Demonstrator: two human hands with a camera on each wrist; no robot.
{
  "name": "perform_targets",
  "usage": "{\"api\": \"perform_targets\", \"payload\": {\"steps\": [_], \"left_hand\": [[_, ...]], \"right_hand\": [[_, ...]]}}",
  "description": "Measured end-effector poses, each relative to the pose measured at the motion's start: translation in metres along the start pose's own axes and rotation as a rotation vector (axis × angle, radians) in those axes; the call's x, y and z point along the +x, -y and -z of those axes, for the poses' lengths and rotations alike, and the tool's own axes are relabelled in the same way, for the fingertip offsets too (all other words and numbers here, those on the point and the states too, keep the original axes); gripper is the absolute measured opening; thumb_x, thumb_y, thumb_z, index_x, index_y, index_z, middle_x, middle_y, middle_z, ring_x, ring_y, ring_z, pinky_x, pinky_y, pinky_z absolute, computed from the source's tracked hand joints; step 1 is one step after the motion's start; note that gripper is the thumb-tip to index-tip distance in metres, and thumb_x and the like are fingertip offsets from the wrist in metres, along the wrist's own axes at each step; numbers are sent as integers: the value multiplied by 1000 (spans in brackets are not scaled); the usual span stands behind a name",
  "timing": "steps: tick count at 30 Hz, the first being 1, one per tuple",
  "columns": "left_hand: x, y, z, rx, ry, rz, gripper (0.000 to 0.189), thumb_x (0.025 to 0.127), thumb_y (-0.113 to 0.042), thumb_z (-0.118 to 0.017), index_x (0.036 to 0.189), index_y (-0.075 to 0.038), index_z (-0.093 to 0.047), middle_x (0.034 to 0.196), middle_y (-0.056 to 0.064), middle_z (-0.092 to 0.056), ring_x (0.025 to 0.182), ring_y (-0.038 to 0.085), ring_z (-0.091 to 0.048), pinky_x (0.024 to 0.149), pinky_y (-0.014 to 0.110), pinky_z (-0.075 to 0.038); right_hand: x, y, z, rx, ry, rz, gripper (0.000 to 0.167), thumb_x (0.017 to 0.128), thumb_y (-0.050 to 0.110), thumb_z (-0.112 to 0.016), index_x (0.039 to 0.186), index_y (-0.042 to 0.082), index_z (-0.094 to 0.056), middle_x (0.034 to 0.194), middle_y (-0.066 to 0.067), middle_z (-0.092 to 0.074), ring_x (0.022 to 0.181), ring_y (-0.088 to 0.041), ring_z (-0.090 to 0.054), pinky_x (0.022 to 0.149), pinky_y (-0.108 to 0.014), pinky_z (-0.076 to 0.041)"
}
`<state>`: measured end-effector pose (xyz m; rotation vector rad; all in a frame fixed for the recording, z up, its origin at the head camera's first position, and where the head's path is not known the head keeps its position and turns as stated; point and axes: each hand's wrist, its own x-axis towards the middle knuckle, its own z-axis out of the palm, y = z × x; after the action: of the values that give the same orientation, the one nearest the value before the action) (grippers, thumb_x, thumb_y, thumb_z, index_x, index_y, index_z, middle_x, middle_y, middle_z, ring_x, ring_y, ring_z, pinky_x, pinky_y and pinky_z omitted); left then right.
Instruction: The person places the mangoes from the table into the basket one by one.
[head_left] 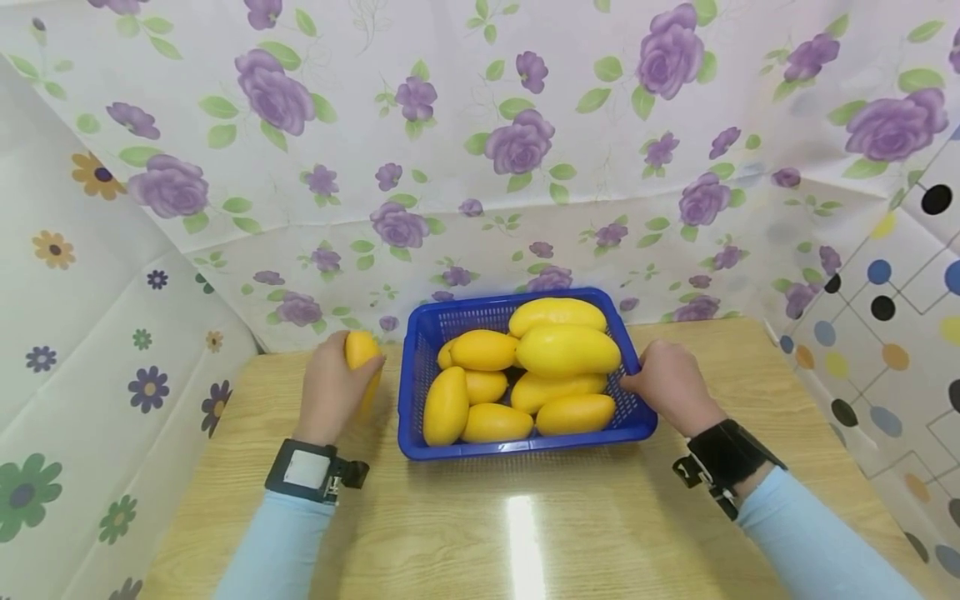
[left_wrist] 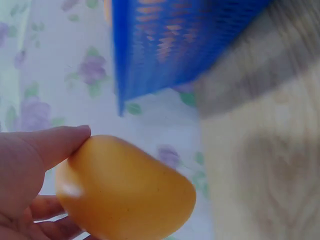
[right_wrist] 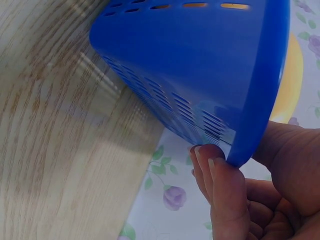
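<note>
My left hand [head_left: 330, 390] grips a yellow mango [left_wrist: 127, 187], thumb on one side and fingers on the other, just left of a blue plastic basket [head_left: 468, 451]. In the left wrist view the mango shows beside the basket's perforated wall [left_wrist: 165, 55]. At the basket's right side my right hand [head_left: 672, 385] pinches the rim [right_wrist: 257, 115], with the thumb inside and the fingers against the outer wall. Several yellow mangoes lie in the basket, among them a large one [head_left: 567, 349] on top and an upright-lying one [head_left: 446, 406] at the left.
The basket is on a light wooden table [head_left: 465, 533], near its back edge. Behind rises a white cloth with purple roses [head_left: 517, 143]. Patterned sheets stand at both sides, flowers on the left [head_left: 148, 389] and coloured dots on the right [head_left: 885, 350].
</note>
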<state>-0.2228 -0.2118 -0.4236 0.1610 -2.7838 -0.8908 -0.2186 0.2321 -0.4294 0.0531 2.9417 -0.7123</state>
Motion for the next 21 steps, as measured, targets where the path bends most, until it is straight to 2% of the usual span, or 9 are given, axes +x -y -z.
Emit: {"api": "perform_targets", "payload": {"steps": [5, 8, 14, 17, 21], "left_hand": [[-6, -27, 4, -59, -77, -99, 64, 83, -34, -69, 134, -4, -44, 122, 18, -56, 100, 31, -54, 82, 46, -50], [-13, -45, 4, -91, -82, -165, 65, 82, -34, -71, 135, -7, -44, 125, 16, -53, 102, 30, -54, 84, 46, -51], [-26, -78, -3, -116, -92, -342, 61, 80, -33, -74, 133, -17, -49, 125, 12, -50, 106, 25, -55, 86, 41, -53], [-31, -91, -9, -129, -65, -436, 60, 79, -30, -74, 134, -21, -50, 122, 7, -51, 106, 21, -55, 88, 36, -53], [-38, -106, -21, -91, 19, -553, 61, 80, -31, -72, 136, -26, -47, 125, 2, -50, 112, 17, -52, 95, 32, -49]], "right_hand": [[0, 0, 0, -7, -7, 2, 42, 75, 26, -74, 50, 12, -44, 48, 5, -28, 38, -13, -33, 38, -22, -24], [-1, 1, 0, -9, -3, 0, 42, 75, 26, -74, 50, 12, -44, 48, 5, -28, 38, -13, -33, 38, -22, -24], [-1, 1, 0, -5, 7, -9, 41, 76, 26, -74, 51, 11, -45, 48, 5, -29, 39, -13, -34, 38, -22, -25], [-1, 2, 1, -4, 9, -10, 40, 76, 26, -74, 51, 11, -46, 48, 4, -29, 39, -13, -35, 38, -22, -25], [-2, 2, 1, -8, 4, -4, 41, 76, 26, -74, 50, 11, -45, 48, 5, -29, 39, -13, -34, 38, -22, -25]]}}
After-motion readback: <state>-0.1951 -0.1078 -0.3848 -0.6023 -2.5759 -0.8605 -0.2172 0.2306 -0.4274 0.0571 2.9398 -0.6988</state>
